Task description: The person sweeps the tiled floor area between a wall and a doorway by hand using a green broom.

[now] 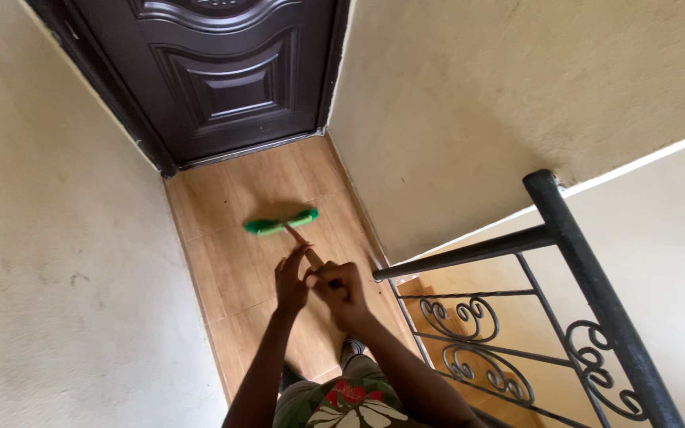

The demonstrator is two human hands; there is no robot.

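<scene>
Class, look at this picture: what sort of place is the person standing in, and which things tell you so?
Probably a small stair landing inside a home: a dark panelled door, a black iron railing beside descending steps, and a wood-look tiled floor.

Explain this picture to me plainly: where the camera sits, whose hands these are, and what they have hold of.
There is no machine here. The one picture comes from a camera worn on a person's head, looking down, so the two arms reaching out from the bottom edge belong to the wearer.

Both hands meet on a thin wooden handle. The right hand is closed around it; the left hand rests on it with the fingers looser. The handle runs forward to a green broom head that sits on the wood-look tiled floor.

The floor is a narrow landing. A dark panelled door closes its far end, with cream walls on either side. To the right is a black metal railing with scrollwork, with stairs going down behind it.
</scene>
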